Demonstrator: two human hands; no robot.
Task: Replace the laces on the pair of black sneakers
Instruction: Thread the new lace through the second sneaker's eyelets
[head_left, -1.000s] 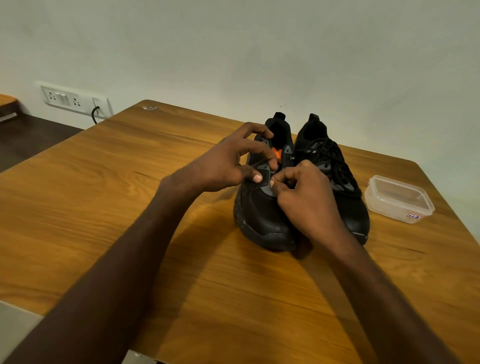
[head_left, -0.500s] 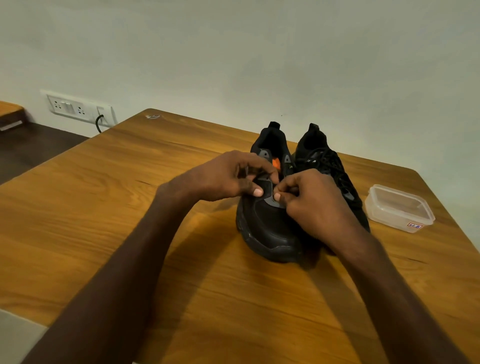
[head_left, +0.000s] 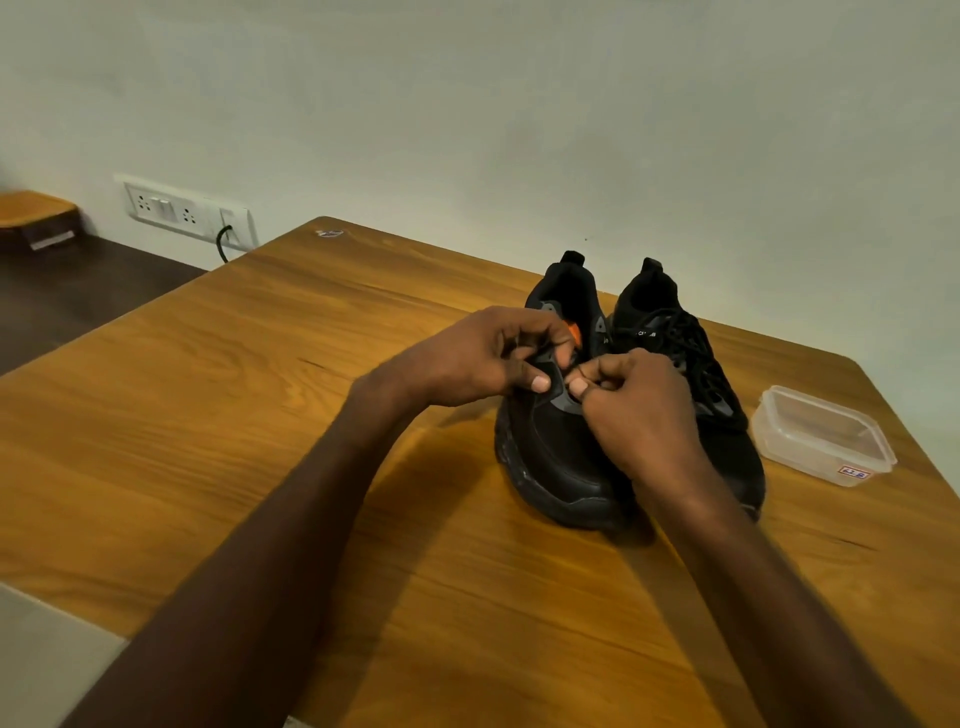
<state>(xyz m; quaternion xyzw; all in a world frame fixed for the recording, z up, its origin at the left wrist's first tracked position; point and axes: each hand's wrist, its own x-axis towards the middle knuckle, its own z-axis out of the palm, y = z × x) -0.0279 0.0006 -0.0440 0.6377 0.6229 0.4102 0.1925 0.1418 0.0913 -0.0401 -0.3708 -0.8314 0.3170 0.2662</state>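
Since a second ago your head has tipped so the shoes sit lower and further right in the head view, and your left hand (head_left: 483, 358) has curled its fingers down onto the eyelet flap. Both sneakers stand side by side on the wooden table (head_left: 260, 415), touching, long axes running away from you, toes toward you and heels toward the wall. Your left sneaker (head_left: 550, 457) is black with grey eyelet tabs and an orange patch inside the tongue; no lace shows across it. Your right sneaker (head_left: 727, 415) is black too, with black laces crossed over it. Your left hand pinches the left sneaker's eyelet flap; your right hand (head_left: 639, 410) is curled with fingertips pinched at the same spot, but what they grasp is too small to tell. Near the right sneaker sits a clear plastic container (head_left: 821, 436).
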